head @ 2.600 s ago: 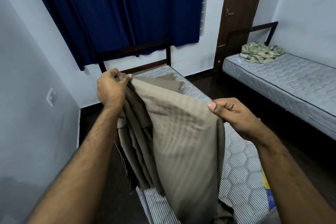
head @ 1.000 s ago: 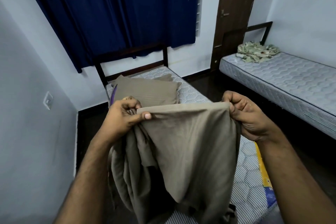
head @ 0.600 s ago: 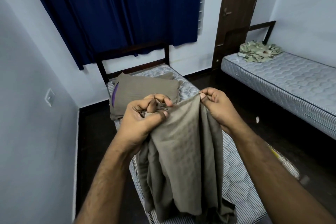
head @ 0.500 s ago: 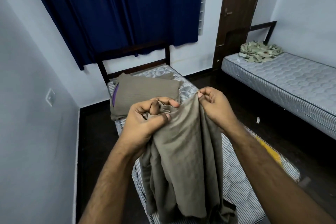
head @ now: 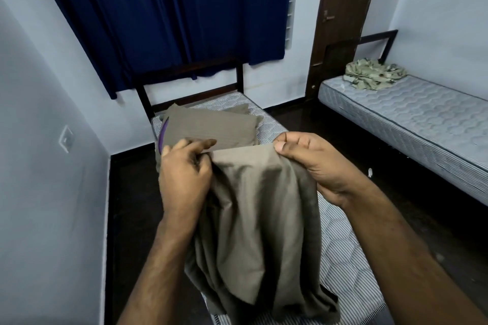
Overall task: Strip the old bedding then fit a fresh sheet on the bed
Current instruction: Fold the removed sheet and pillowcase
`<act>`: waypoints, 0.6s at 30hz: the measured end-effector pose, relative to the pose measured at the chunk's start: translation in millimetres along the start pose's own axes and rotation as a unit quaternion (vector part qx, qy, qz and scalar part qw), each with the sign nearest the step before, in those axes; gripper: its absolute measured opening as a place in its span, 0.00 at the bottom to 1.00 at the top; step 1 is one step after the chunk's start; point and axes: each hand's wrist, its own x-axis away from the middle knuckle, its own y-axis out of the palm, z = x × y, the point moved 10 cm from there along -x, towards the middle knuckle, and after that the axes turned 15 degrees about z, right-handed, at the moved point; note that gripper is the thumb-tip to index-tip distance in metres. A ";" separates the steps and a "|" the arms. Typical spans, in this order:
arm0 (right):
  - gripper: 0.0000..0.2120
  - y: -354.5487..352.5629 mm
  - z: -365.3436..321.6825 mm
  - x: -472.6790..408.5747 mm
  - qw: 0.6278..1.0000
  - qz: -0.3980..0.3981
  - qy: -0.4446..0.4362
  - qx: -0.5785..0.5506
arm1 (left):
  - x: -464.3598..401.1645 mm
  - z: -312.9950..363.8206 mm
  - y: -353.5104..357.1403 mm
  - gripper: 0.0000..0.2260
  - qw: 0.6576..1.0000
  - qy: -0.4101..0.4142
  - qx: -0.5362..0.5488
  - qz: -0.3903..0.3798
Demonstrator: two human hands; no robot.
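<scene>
A taupe sheet (head: 258,219) hangs bunched in front of me over the bare striped mattress (head: 340,253) of the near bed. My left hand (head: 184,177) grips its upper edge on the left, fingers curled into the cloth. My right hand (head: 314,163) pinches the same edge on the right, thumb on top. A short span of the hem stretches between the two hands. The sheet's lower folds rest on the mattress near its foot. A pillow (head: 211,129) in a matching taupe case lies at the head of the bed, by the dark headboard (head: 190,79).
A second bed (head: 412,119) with a bare quilted mattress stands along the right wall, with a crumpled patterned cloth (head: 375,76) at its head. Dark floor (head: 303,124) runs between the beds. A blue curtain (head: 171,16) hangs behind the headboard, a brown door (head: 343,8) to its right, a wall (head: 39,166) close on my left.
Both hands were close together with the sheet bunched between them; they have now moved slightly apart along the top edge, so a short flat span of hem shows.
</scene>
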 end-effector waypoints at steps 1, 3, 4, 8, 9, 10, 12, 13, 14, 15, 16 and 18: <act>0.06 -0.3 -1.2 1.6 1.000 -0.001 -0.009 0.012 | -1.6 -2.9 0.5 0.18 1.000 0.002 -0.015 0.003; 0.05 -1.0 -0.8 3.1 0.999 -0.008 -0.027 0.033 | -1.5 0.1 1.9 0.16 0.998 0.020 -0.051 -0.001; 0.05 -2.4 0.0 3.3 0.998 -0.009 -0.035 0.041 | 0.4 3.4 3.2 0.15 0.997 0.030 -0.073 -0.007; 0.04 -8.3 1.4 4.0 0.998 -0.017 -0.040 0.047 | 6.5 1.3 15.4 0.12 0.992 0.052 -0.099 -0.066; 0.04 -10.4 1.4 3.2 0.999 -0.016 -0.034 0.037 | 7.5 -1.7 20.6 0.12 0.994 0.037 -0.037 -0.092; 0.04 -13.2 2.4 1.4 0.999 -0.015 -0.028 0.023 | 8.9 -4.5 25.5 0.11 0.991 -0.001 0.057 -0.118; 0.04 -17.1 5.8 -3.7 1.000 -0.010 -0.017 0.001 | 15.6 -1.9 30.6 0.12 0.946 -0.117 0.258 -0.160; 0.05 -17.7 8.9 -7.4 1.000 -0.009 -0.011 -0.002 | 20.5 5.0 31.3 0.11 0.904 -0.175 0.350 -0.172; 0.06 -17.6 13.0 -11.6 1.000 -0.008 -0.010 0.004 | 27.1 13.5 32.5 0.11 0.853 -0.232 0.432 -0.178; 0.07 -16.2 16.9 -15.7 1.000 -0.007 -0.011 0.016 | 33.8 23.2 33.6 0.09 0.796 -0.283 0.504 -0.178; 0.08 -14.2 20.3 -19.8 0.999 -0.004 -0.019 0.030 | 39.9 30.3 34.2 0.06 0.732 -0.337 0.570 -0.162; 0.08 -11.6 25.7 -27.4 0.998 0.014 -0.034 0.056 | 46.7 27.6 37.6 0.11 0.674 -0.406 0.607 -0.110</act>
